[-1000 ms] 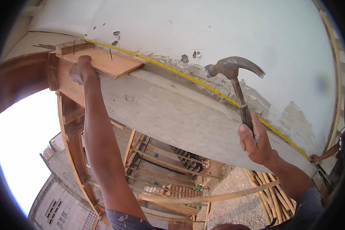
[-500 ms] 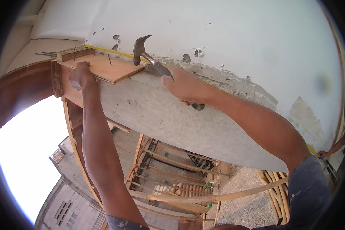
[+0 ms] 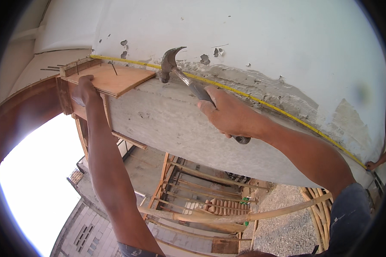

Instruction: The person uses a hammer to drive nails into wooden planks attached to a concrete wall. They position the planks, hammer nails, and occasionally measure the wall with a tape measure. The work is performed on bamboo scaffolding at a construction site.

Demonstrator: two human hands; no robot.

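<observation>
My right hand (image 3: 233, 113) is closed round the dark handle of a claw hammer (image 3: 169, 62). The hammer's head hangs just past the right end of a plywood board (image 3: 124, 78), over the concrete ledge. At the board's near edge my left hand (image 3: 85, 91) is closed on it, fingertips on top and the rest partly hidden. A nail (image 3: 113, 68) stands tilted in the board, and another nail (image 3: 77, 67) stands near its left end. Behind the hammer runs a yellow measuring tape (image 3: 253, 98), stretched along the foot of the wall.
Another person's hand (image 3: 371, 165) holds the tape's far right end. A wooden block (image 3: 79, 66) lies along the board's back edge. The white wall (image 3: 287, 38) has chipped plaster. Below the concrete beam (image 3: 180, 122) are timber framing, bamboo poles (image 3: 317, 214) and gravel (image 3: 283, 222), well down.
The hammer has moved right, away from the board's end. More of the yellow tape now shows, in a straight line along the wall. My left hand stays at the board's edge; the view has shifted slightly.
</observation>
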